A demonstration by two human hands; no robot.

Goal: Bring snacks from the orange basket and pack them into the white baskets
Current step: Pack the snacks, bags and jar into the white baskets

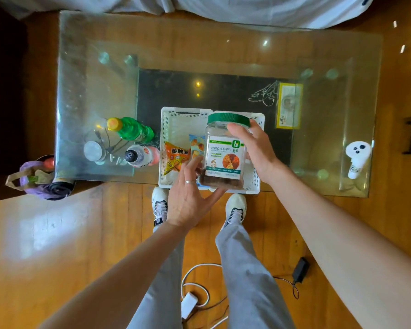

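Packing step in hand: the right hand [252, 148] grips the green-lidded nut jar [224, 153] near its top, left hand [188, 200] open, steadying its base, above the white baskets [169, 129]; lowering it into free space beside the snack packets [176, 160] appears next.

Two snack packets, the orange snack packet [175, 159] and the blue snack packet [197, 146], fill the left white basket [164, 148]. Bottles, a green bottle [131, 129] and a pink bottle [141, 156], crowd its left flank. The glass table [223, 48] beyond lies open.
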